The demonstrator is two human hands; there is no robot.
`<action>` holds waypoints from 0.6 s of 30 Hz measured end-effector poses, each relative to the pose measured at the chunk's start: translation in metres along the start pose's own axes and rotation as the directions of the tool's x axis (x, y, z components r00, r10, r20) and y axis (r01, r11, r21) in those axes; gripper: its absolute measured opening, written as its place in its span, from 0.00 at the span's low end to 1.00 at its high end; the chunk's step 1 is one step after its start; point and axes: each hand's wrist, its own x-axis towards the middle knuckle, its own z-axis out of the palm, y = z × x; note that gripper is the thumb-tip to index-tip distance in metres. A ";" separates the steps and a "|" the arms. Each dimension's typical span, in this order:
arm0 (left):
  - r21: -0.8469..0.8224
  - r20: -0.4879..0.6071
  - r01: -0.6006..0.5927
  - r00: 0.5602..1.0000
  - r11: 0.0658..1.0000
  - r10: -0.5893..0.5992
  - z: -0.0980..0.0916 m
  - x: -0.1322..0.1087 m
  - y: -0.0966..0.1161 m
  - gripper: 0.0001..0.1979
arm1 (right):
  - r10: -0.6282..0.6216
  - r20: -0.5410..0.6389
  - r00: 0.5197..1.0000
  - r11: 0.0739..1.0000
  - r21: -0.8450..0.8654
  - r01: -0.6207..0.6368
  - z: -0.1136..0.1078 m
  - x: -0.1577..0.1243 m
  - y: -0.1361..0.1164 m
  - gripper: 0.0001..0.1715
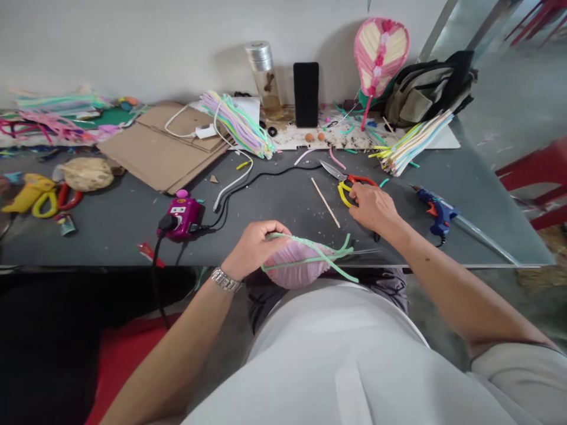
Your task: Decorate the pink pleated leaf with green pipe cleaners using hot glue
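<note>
Presently, left hand (259, 245): elbow bent, thumb and fingers pinched closed on the lilac fan (296, 271) at its left end.
Right hand (374, 206): arm reaching forward, I see fingers curled closed on the scissors (344, 192) by the handles.
Fan: at the table's (283, 206) near edge, over the lap.

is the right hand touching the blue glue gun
No, the right hand is on the scissors; the glue gun lies apart.
</note>
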 end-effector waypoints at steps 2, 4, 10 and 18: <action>0.000 -0.003 -0.013 1.000 1.000 0.013 -0.002 -0.001 -0.002 0.14 | 0.002 0.010 1.000 1.000 -0.007 -0.002 -0.002 0.000 -0.003 0.19; -0.001 -0.006 -0.020 1.000 1.000 0.020 -0.004 -0.001 -0.004 0.14 | -0.006 0.004 1.000 1.000 -0.005 0.006 -0.005 -0.003 -0.005 0.19; -0.039 -0.014 -0.022 1.000 0.999 0.021 -0.007 -0.002 -0.006 0.15 | 0.070 -0.011 0.997 0.990 -0.124 -0.071 -0.014 0.003 -0.009 0.24; -0.058 -0.040 0.017 0.999 0.998 -0.019 -0.009 -0.007 -0.004 0.17 | 0.105 0.033 0.994 0.986 -0.134 -0.100 -0.020 0.031 -0.009 0.24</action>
